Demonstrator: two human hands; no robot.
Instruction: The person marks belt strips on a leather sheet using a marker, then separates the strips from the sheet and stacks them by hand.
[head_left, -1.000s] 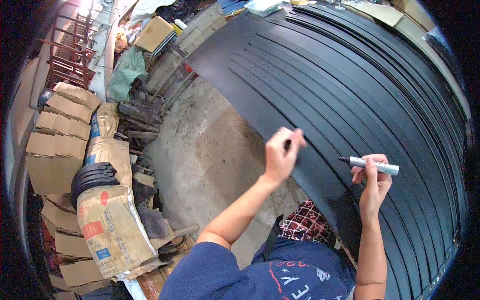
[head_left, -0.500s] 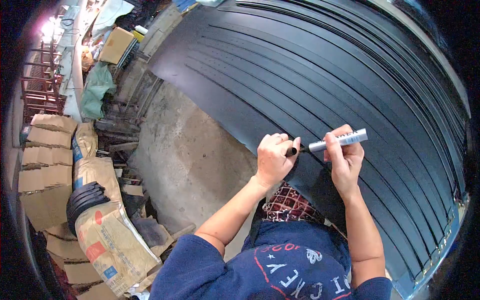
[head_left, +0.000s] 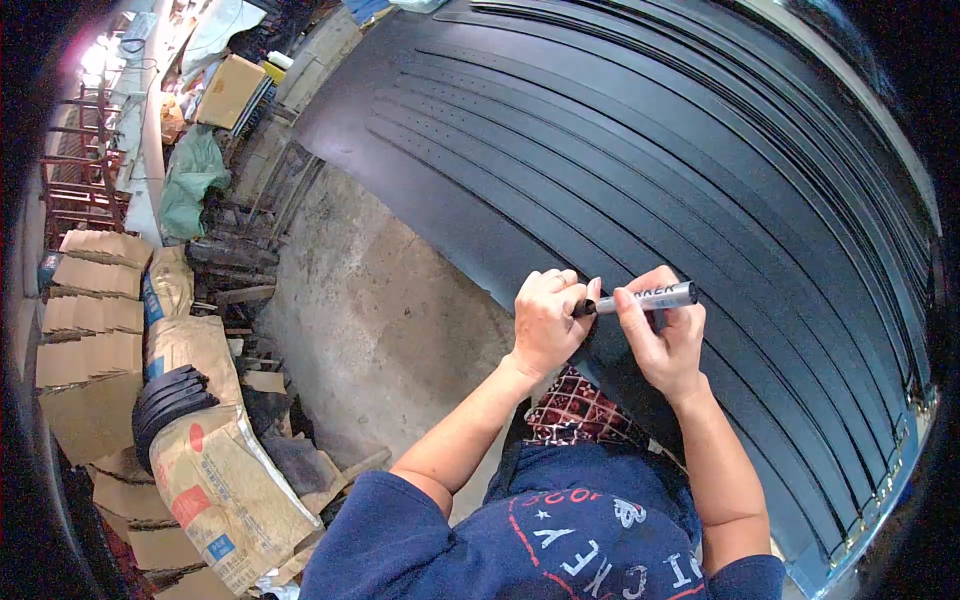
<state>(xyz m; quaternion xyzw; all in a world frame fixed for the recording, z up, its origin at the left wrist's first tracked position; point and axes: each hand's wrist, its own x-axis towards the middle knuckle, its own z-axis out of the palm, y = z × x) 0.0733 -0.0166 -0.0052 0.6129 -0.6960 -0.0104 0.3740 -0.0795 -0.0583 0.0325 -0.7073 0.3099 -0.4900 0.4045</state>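
Note:
My left hand (head_left: 548,318) is closed around a small black marker cap (head_left: 584,308). In my right hand (head_left: 664,335) is a silver marker (head_left: 650,297) with dark lettering on its barrel, gripped between thumb and fingers. The marker's front end meets the cap, so its tip is hidden. Both hands are above the near edge of a wide black sheet surface (head_left: 480,262), on which many long dark strips (head_left: 600,190) lie side by side.
Stacked cardboard pieces (head_left: 95,315) stand at the left. Beside them lie a printed paper sack (head_left: 235,490) and curved black pieces (head_left: 175,405). Bare concrete floor (head_left: 375,290) shows between these and the black surface. A green plastic bag (head_left: 193,180) hangs farther back.
My right hand has moved left, bringing the marker's front end into the cap. My left hand has stayed nearly still.

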